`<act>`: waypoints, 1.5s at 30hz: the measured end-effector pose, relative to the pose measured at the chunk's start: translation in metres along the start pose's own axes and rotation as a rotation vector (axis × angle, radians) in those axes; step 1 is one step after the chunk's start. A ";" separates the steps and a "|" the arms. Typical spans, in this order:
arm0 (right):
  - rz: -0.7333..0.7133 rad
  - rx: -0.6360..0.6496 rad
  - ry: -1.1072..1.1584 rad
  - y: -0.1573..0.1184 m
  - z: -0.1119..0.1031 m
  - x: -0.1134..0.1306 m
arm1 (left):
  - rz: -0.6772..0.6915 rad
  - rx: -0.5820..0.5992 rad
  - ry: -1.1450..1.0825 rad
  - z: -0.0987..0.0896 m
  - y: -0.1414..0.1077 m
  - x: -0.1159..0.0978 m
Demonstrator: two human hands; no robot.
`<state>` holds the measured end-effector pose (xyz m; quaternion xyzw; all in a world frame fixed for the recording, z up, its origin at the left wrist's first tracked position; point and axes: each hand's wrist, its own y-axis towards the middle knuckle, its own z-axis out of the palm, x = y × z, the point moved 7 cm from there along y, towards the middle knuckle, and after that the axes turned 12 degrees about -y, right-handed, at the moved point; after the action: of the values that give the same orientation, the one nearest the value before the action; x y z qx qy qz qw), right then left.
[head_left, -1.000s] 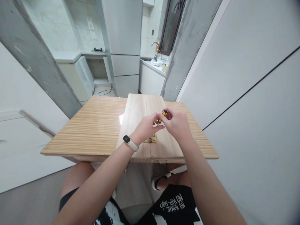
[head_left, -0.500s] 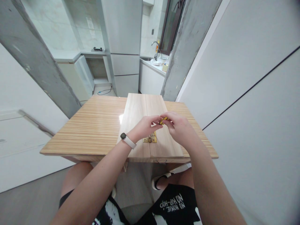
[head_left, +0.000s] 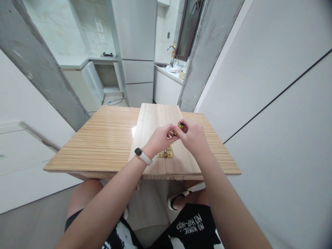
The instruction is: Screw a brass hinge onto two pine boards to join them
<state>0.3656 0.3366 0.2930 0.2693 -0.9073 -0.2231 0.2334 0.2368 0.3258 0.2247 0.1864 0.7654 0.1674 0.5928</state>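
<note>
A small yellow and black object (head_left: 178,128) is held up over the pale board between my two hands. My left hand (head_left: 161,139), with a watch on its wrist, pinches its lower left end. My right hand (head_left: 192,135) grips it from the right, fingers curled round its upper part. Just below my hands, a yellow printed packet (head_left: 168,152) lies flat on the board, partly hidden by my left hand. What the small object is cannot be made out.
The pale two-piece board (head_left: 147,121) lies across the striped wooden table (head_left: 109,138). Beyond the table stand a tall grey cabinet (head_left: 137,34) and a counter with a sink and faucet (head_left: 171,55). A white wall panel rises on the right.
The yellow and black object has turned in my hands and shows more of its side. My right hand has shifted slightly up and left, its wrist rotated.
</note>
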 end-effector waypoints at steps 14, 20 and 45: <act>-0.056 0.121 0.127 -0.008 0.000 -0.005 | 0.025 0.142 0.001 0.000 -0.004 -0.003; 0.080 0.058 0.154 -0.011 -0.001 -0.017 | 0.007 0.131 -0.040 0.004 -0.001 -0.007; -0.114 0.106 0.066 -0.001 0.004 0.005 | 0.074 0.158 0.034 -0.001 -0.002 -0.011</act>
<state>0.3606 0.3341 0.2908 0.3396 -0.8930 -0.1787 0.2353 0.2384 0.3192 0.2332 0.2579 0.7786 0.1315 0.5568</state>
